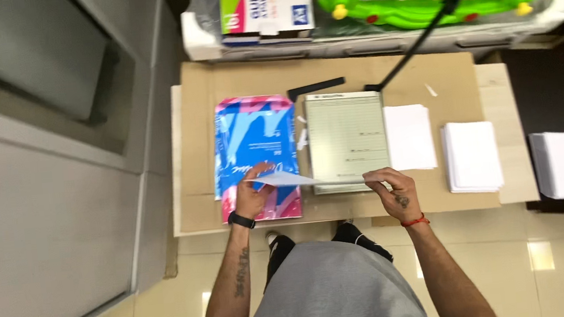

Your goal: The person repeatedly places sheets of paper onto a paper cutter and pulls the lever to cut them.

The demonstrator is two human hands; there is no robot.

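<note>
I see a thin white paper sheet (301,179) held flat above the grey-green paper cutter board (347,140). My left hand (252,194) pinches its left end, my right hand (393,189) pinches its right end. A blue-pink paper pack (256,137) lies just beside, on the brown cardboard-covered table (453,73).

A low wooden table (505,188), covered by a brown cardboard sheet (233,80), bears a blue-and-pink paper packet (252,137), a green-gridded paper cutter (345,138), a black strip (316,87) and two white paper stacks (409,136) (471,156), all lying flat above a glossy tiled floor (553,256).
</note>
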